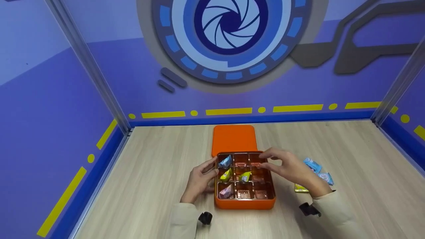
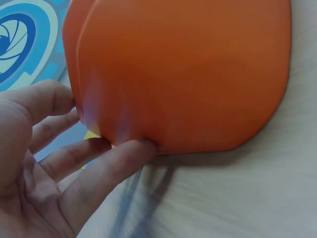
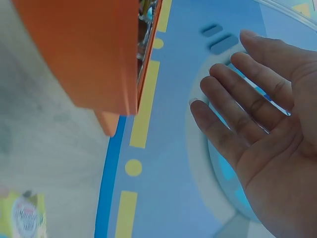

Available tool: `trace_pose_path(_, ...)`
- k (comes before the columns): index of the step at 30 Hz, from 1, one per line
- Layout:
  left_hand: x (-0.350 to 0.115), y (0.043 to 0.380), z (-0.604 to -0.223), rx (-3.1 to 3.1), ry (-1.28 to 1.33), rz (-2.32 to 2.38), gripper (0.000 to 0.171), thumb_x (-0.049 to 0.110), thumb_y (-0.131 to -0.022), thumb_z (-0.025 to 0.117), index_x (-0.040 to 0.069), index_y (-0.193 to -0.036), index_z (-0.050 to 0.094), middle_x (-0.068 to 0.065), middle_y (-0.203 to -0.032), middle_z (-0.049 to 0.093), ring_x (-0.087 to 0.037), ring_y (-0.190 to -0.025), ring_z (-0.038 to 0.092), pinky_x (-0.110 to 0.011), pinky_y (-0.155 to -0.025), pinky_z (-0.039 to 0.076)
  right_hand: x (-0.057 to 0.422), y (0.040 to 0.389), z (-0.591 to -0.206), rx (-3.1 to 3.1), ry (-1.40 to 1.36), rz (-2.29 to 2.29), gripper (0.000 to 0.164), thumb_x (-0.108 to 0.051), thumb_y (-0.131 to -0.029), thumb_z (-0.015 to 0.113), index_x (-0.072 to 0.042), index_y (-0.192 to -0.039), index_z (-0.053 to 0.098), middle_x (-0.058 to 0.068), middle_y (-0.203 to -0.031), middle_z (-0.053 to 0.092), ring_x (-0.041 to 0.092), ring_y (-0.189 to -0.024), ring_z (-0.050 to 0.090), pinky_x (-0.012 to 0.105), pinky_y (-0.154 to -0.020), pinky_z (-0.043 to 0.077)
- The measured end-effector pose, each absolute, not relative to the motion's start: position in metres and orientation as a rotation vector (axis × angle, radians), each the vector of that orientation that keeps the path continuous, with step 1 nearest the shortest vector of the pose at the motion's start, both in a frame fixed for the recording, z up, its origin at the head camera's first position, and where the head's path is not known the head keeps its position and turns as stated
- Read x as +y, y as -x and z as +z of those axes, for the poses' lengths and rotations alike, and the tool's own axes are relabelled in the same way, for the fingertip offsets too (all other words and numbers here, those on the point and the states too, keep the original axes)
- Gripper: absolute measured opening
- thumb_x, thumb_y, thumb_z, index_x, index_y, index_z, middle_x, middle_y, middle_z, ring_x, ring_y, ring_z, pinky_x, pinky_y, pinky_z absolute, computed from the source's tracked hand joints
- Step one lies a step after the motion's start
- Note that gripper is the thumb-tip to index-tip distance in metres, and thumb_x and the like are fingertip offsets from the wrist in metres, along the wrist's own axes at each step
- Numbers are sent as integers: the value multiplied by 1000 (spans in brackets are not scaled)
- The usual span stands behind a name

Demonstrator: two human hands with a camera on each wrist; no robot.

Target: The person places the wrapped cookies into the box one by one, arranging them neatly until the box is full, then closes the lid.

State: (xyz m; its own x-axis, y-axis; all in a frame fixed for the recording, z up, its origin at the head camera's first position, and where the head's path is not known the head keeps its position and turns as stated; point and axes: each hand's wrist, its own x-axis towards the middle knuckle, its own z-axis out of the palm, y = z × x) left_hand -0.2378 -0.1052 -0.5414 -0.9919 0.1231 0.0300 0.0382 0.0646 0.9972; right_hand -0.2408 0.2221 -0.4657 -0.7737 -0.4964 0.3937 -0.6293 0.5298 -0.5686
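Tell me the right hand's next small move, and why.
Probably shift the right hand to the loose blue-wrapped candies right of the orange box: that hand looks empty, fingers open, and the top-middle compartment appears bare, while the left hand touches the box's left side.

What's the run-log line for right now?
left hand: touching box | right hand: over box, empty | box: four candies inside | lid: behind box

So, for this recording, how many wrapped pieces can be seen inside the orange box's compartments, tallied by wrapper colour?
Blue piece: 1
Yellow-green pieces: 2
Pink piece: 1
Total visible in the box: 4
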Motion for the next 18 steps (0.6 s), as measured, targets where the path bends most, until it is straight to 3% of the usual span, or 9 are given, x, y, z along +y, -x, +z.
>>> trace_pose_path(6,-105,237,-541,2250,-154,2097,50,12,-103,71,12,-152,61,-22,-151,57,-38,-135,58,-49,-91,60,238,235,-468,-2566,-925,1033,26,-5,-94,81,-13,-119,77,-2,-116,75,23,-108,71,50,-94,60)
trace_pose_path(15,-107,236,-542,2171,-147,2124,51,14,-104,71,14,-154,59,-21,-153,55,-36,-129,63,-51,-70,65,264,226,-472,-2513,-901,982,28,0,-89,85,-12,-114,79,-5,-113,76,21,-104,73,47,-88,62)
trace_pose_path(18,-107,237,-542,2161,-148,2126,51,14,-104,70,14,-154,59,-21,-154,54,-37,-130,62,-50,-72,64,273,224,-473,-2499,-885,974,30,3,-87,85,-12,-112,79,-7,-110,76,16,-101,73,47,-85,63)
